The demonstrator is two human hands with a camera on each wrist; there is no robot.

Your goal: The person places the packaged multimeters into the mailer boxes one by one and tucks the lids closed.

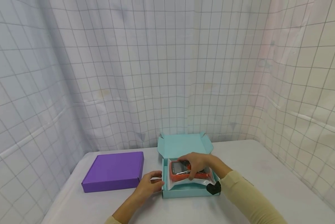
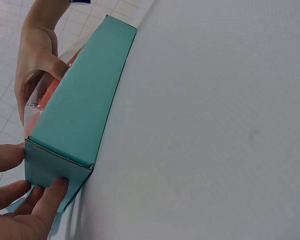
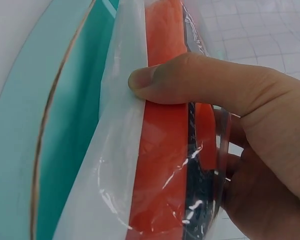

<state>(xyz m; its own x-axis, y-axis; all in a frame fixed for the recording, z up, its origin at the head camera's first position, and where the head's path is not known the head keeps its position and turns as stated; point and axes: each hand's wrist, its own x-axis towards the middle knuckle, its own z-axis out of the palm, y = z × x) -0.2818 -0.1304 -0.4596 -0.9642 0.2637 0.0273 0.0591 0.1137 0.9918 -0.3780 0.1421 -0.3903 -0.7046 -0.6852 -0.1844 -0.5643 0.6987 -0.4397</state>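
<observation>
A teal cardboard box [image 1: 184,194] lies open on the table, its lid [image 1: 182,144] folded back away from me. Inside the box, partly above its walls, is an orange and black multimeter [image 1: 178,177] in a clear plastic bag [image 3: 110,165]. From above, my right hand [image 1: 196,162] grips the bagged multimeter, thumb on the near side and fingers over the far side. My left hand [image 1: 149,185] touches the box's left end with its fingertips, as the left wrist view shows. The right fingertips are partly hidden behind the multimeter.
A closed purple box [image 1: 114,170] lies on the white table [image 1: 248,174] to the left of the teal one. A black heart [image 1: 213,188] marks the teal box's front right corner. Gridded white curtains [image 1: 167,68] surround the table at the back and sides.
</observation>
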